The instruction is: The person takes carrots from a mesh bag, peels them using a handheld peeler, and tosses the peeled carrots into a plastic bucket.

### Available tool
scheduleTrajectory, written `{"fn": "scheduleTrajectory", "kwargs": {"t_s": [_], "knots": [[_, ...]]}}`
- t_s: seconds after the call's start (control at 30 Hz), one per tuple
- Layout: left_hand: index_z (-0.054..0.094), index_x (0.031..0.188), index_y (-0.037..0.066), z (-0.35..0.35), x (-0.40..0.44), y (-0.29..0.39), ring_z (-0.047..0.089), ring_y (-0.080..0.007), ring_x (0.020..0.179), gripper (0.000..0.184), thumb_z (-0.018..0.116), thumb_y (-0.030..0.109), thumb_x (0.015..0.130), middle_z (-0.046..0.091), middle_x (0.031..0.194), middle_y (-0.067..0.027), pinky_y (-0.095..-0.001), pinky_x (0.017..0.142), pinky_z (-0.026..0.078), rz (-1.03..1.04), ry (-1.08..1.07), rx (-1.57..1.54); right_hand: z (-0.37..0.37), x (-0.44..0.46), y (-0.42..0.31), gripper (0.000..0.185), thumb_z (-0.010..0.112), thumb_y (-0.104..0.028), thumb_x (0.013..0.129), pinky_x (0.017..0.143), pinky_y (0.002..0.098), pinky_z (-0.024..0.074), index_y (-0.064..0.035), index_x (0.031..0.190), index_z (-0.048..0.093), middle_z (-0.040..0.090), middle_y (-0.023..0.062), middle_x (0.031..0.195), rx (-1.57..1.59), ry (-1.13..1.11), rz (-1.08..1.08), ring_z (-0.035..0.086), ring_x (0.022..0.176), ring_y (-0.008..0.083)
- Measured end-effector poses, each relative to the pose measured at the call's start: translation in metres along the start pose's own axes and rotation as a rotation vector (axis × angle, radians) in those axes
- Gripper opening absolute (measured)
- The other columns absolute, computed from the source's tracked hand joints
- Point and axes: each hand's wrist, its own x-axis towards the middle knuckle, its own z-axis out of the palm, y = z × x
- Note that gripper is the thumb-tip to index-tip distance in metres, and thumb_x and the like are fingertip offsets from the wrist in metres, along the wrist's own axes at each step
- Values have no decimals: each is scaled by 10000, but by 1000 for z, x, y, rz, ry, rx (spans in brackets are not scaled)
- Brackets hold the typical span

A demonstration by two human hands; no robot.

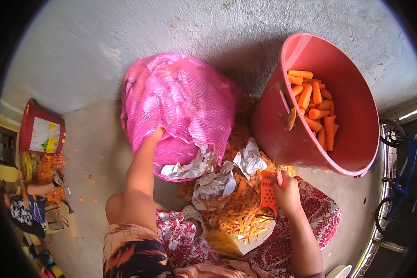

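Left hand (158, 133): reached into the mouth of the pink sack (178, 97), left of centre against the wall; fingers hidden inside, so whether they were apart, together or clamped could not be told.

Right hand (287, 192): closed around a red handle (280, 178), near and right of the sack. Orange grater (268, 191): just left of that hand, upright, above the peelings; whether the fingers also gripped it could not be told.

Carrots (317, 93): peeled, heaped inside the red bucket (356, 125), far and right of the right hand, well apart from it.

Peelings (238, 226): piled on the floor between the legs, crumpled paper (250, 158) lying on their far side.
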Motion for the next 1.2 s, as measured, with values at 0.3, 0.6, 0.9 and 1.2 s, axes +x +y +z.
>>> {"fn": "scheduleTrajectory", "kwargs": {"t_s": [0.3, 0.6, 0.9, 1.2], "knots": [[583, 834, 20, -192, -33, 109, 562, -298, 719, 320, 577, 309, 696, 583, 806, -147, -365, 647, 420, 104, -308, -206, -12, -19, -8, 238, 529, -223, 773, 549, 425, 408, 7, 719, 501, 522, 234, 623, 50, 47, -158, 525, 636, 391], [220, 1284, 148, -280, -194, 160, 527, -266, 942, 681, 596, 180, 717, 434, 1139, -109, -356, 748, 491, -185, -861, -1889, -17, -51, 5, 229, 482, -224, 811, 546, 356, 402, 2, 786, 513, 521, 185, 623, 84, 89, -215, 522, 583, 307], [479, 1066, 41, -265, -283, 243, 567, -204, 766, 406, 439, 364, 824, 543, 936, -130, -295, 630, 510, -620, -1337, -2411, -24, -88, 25, 214, 483, -217, 834, 502, 213, 383, -23, 847, 572, 542, -18, 648, 504, 102, -69, 465, 543, 52], [471, 1061, 104, -264, -336, 243, 518, -197, 825, 367, 532, 303, 758, 538, 974, -47, -359, 712, 408, -530, -1303, -2093, -51, -130, 13, 238, 505, -196, 825, 596, 208, 413, 5, 946, 548, 556, -3, 763, 1143, 189, -10, 507, 653, 64]]}}
